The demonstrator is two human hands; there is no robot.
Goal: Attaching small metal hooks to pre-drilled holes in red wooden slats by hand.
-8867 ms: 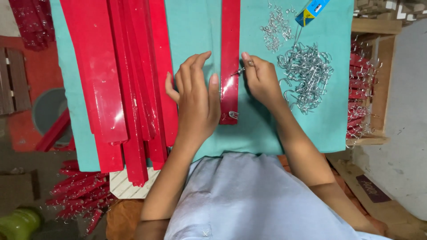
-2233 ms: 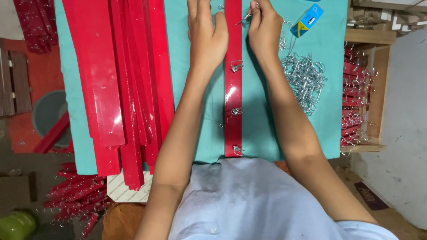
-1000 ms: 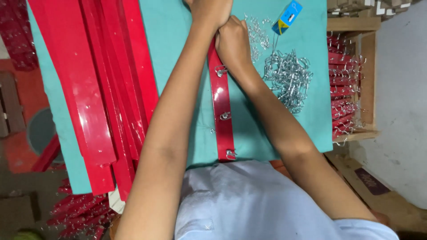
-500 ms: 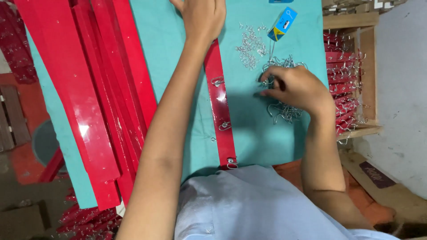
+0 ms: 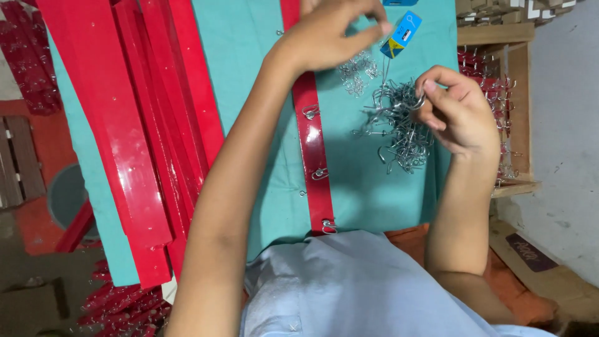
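The right hand [image 5: 458,115] is pinching a metal hook [image 5: 417,103] above the hook pile [image 5: 399,128]; the left hand [image 5: 331,31], fingers curled together, is hovering over the red strip [image 5: 315,162].

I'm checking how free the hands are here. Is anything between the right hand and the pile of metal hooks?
Nothing visible: the right hand is right at the edge of the pile of metal hooks, fingertips pinching one hook.

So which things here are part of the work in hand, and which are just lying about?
In use: red strip with hooks fitted; hook pile; hook in right hand; left hand above strip.
Lying about: stacked red strips; blue box; wooden crate; teal cloth.
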